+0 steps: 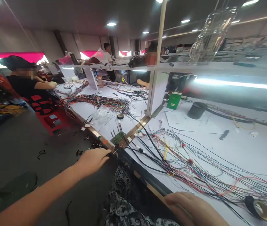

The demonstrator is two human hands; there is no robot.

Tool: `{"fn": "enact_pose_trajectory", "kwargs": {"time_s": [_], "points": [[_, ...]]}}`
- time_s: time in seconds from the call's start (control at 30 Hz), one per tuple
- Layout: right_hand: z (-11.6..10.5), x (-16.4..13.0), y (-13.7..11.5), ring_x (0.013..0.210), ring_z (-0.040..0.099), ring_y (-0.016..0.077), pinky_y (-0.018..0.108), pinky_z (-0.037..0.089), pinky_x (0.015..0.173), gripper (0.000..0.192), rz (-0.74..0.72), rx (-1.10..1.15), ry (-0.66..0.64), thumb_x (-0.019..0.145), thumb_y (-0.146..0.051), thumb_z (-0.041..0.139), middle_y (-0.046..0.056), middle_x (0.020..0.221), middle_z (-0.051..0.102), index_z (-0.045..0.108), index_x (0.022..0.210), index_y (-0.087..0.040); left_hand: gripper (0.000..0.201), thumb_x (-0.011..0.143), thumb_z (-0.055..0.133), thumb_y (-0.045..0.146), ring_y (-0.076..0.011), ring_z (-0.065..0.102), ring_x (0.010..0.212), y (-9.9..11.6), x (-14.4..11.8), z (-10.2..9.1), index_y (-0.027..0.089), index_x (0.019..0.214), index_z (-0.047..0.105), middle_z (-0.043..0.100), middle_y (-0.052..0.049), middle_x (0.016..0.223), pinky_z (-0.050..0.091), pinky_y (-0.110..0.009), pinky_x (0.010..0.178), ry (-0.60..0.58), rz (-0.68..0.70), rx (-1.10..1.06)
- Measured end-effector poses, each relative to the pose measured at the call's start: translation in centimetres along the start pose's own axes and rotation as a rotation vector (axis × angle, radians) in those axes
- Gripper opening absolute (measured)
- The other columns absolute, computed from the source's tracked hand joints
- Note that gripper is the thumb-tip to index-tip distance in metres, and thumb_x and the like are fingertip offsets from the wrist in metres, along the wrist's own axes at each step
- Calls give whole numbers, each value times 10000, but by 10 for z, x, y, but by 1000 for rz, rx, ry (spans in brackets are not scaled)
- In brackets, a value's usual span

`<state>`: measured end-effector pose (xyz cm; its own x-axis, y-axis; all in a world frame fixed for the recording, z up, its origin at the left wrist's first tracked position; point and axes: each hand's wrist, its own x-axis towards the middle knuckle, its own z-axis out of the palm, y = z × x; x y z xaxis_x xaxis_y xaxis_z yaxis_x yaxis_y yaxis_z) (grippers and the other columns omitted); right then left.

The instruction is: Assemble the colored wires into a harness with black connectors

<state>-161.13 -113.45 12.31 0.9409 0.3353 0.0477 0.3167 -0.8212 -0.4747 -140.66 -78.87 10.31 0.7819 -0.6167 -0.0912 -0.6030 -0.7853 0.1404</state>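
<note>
My left hand is at the near edge of the bench, fingers pressed together and fingertips by a black connector at the corner. What lies between them, if anything, is hidden. My right hand rests low at the bench's front edge, slightly blurred, and its fingertips do not show clearly. Beyond it, a loose wire harness of black, red, green and yellow wires spreads across the white bench top. A roll of black tape lies right of my right hand. A small green board with upright pins sits past my left hand.
A wooden strip and a white upright panel divide the benches. Behind are a thick wire bundle, a clear plastic bag and a green box. One co-worker sits at left near a red stool.
</note>
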Motion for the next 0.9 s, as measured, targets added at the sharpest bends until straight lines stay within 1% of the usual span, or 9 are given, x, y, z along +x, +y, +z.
{"fn": "enact_pose_trajectory", "kwargs": {"time_s": [0.13, 0.23, 0.3, 0.37, 0.5, 0.6, 0.7, 0.8, 0.9], "points": [[0, 3, 7, 778, 648, 196, 331, 547, 657, 254, 120, -200, 93, 937, -193, 390, 46, 854, 675, 632, 978, -258, 345, 964, 384, 301, -201, 473, 1265, 66, 39, 1, 237, 1238, 584, 571, -54, 1326, 336, -371, 1096, 225, 537, -78], [7, 6, 17, 886, 629, 221, 381, 542, 731, 302, 127, -310, 153, 923, -138, 363, 79, 952, 662, 636, 998, -244, 396, 959, 413, 317, -206, 325, 1377, 100, 69, 17, 252, 1340, 495, 428, -45, 1465, 222, -403, 1158, 344, 689, -11], [12, 9, 23, 1002, 606, 241, 420, 537, 815, 309, 96, -353, 193, 903, -126, 386, 95, 1080, 645, 633, 1042, -247, 505, 938, 451, 406, -222, 249, 1412, 111, 90, 27, 237, 1412, 403, 331, -62, 1523, 157, -425, 1173, 396, 700, 35], [15, 13, 31, 1081, 582, 242, 433, 527, 872, 320, 70, -358, 230, 899, -133, 409, 86, 1186, 616, 616, 1104, -265, 616, 911, 459, 507, -233, 214, 1423, 118, 111, 31, 211, 1441, 351, 309, -84, 1532, 104, -441, 1175, 397, 712, 72], [5, 35, 55, 1098, 582, 210, 396, 526, 895, 323, 80, -293, 299, 927, -164, 413, 68, 1211, 611, 563, 1193, -269, 574, 912, 420, 550, -233, 382, 1315, 127, 139, 35, 195, 1363, 454, 541, -97, 1333, 122, -447, 1149, 321, 706, 83], [-10, 68, 75, 1087, 584, 202, 381, 520, 893, 334, 78, -238, 326, 933, -140, 377, 80, 1190, 620, 558, 1197, -238, 514, 895, 455, 556, -232, 505, 1133, 131, 139, 44, 219, 1277, 529, 608, -73, 1143, 273, -432, 1063, 271, 681, 16], [-16, 111, 86, 1050, 588, 187, 354, 506, 887, 370, -10, -166, 209, 899, -75, 365, 62, 1157, 638, 597, 1143, -230, 485, 881, 486, 549, -232, 511, 1065, 131, 129, 56, 257, 1264, 537, 586, -57, 1123, 367, -408, 946, 259, 617, -70], [-12, 150, 91, 991, 597, 179, 315, 486, 891, 326, -114, -151, 62, 863, -85, 446, 44, 1082, 665, 624, 1104, -213, 450, 884, 478, 544, -248, 454, 1154, 131, 121, 63, 304, 1258, 553, 540, -54, 1224, 349, -405, 962, 298, 553, -105], [-9, 174, 102, 988, 592, 188, 289, 463, 895, 340, -14, -330, 48, 842, -75, 474, 44, 1064, 671, 621, 1120, -204, 455, 889, 463, 557, -241, 437, 1183, 131, 120, 65, 322, 1267, 555, 538, -48, 1239, 291, -404, 1021, 337, 546, -108]]}}
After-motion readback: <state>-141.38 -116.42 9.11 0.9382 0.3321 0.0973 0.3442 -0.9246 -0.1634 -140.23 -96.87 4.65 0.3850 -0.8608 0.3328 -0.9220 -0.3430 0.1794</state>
